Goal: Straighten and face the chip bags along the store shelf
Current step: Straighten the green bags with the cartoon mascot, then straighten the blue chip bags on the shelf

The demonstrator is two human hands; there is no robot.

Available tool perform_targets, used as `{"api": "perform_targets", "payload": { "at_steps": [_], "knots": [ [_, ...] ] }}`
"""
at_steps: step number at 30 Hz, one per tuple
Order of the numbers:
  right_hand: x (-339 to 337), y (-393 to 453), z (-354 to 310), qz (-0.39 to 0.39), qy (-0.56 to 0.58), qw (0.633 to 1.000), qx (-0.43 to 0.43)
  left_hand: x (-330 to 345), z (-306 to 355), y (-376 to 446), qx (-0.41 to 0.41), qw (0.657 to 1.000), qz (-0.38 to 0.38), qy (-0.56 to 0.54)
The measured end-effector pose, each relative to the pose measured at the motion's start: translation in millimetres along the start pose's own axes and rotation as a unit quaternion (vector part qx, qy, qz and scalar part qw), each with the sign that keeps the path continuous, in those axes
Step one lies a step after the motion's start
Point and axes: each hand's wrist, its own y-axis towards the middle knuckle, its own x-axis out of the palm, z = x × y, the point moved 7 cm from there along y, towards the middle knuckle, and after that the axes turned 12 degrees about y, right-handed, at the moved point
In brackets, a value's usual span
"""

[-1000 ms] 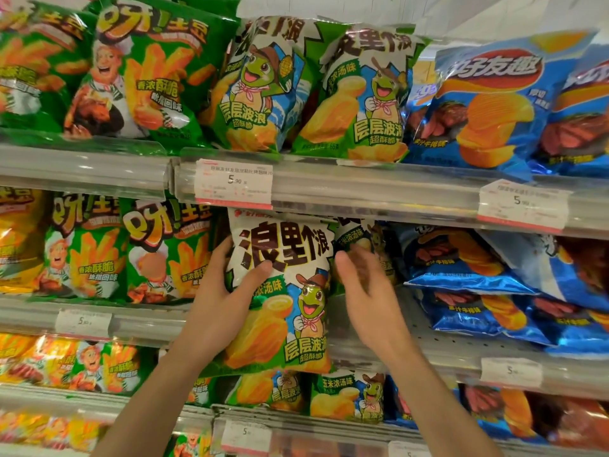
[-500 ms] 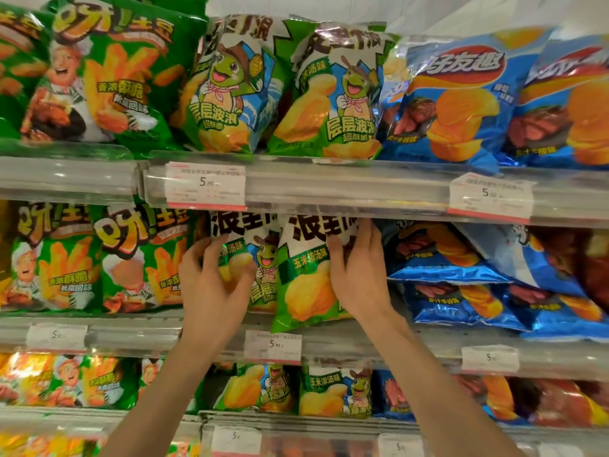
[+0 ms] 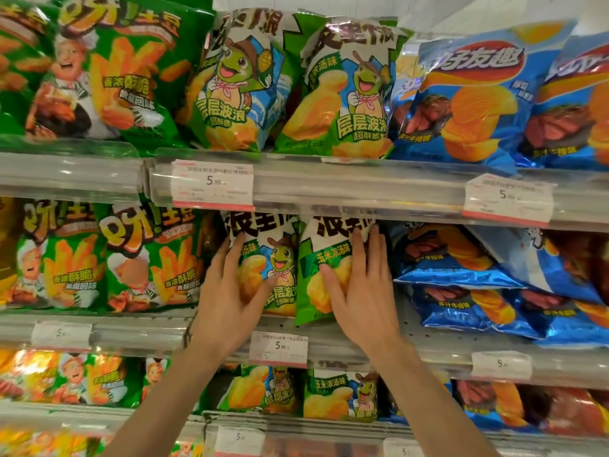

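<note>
Fingers of both hands lie straight and flat on two green turtle bags on the middle shelf rail (image 3: 329, 341). Left hand (image 3: 227, 301) presses the left turtle bag (image 3: 273, 268), right hand (image 3: 359, 291) the right turtle bag (image 3: 321, 278), forearms reaching up from below. Half a second ago the left fingers were curled at the bag's edge. Both bags stand upright above the price tag (image 3: 278, 346), fronts outward, the right one's bottom tilted slightly left.

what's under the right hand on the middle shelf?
The right hand lies flat, fingers straight, on the front of a green turtle chip bag standing at the shelf edge. The bag's right half is covered by the hand; whatever stands behind the bag is hidden.
</note>
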Motion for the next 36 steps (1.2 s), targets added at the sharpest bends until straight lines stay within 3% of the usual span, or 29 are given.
{"api": "perform_targets", "payload": {
  "at_steps": [6, 11, 18, 21, 25, 31, 36],
  "knots": [
    [4, -17, -8, -0.006, -0.022, 1.0, 0.002, 2, 5, -2, 0.017, 1.0, -0.003, 0.006],
    [-8, -11, -9, -0.025, 0.059, 0.998, 0.017, -1, 1, 1, 0.021, 1.0, -0.014, 0.017],
    [-46, -52, -18, 0.027, 0.196, 0.977, 0.079, -44, 0, -20, 0.02, 0.996, 0.079, -0.023],
    [-46, -76, -11, 0.013, 0.274, 0.948, 0.165, -42, 0, -38, -0.001, 0.991, -0.017, -0.13],
    [-36, -113, 8, 0.009, 0.29, 0.928, 0.232, -19, -12, -69, -0.049, 0.97, -0.128, -0.2],
    [-38, -161, 45, 0.02, 0.306, 0.898, 0.316, 5, -20, -102, -0.112, 0.949, -0.164, -0.245],
    [-65, -171, 74, 0.03, 0.31, 0.892, 0.327, 20, 3, -119, -0.149, 0.946, -0.141, -0.252]
  ]
}}
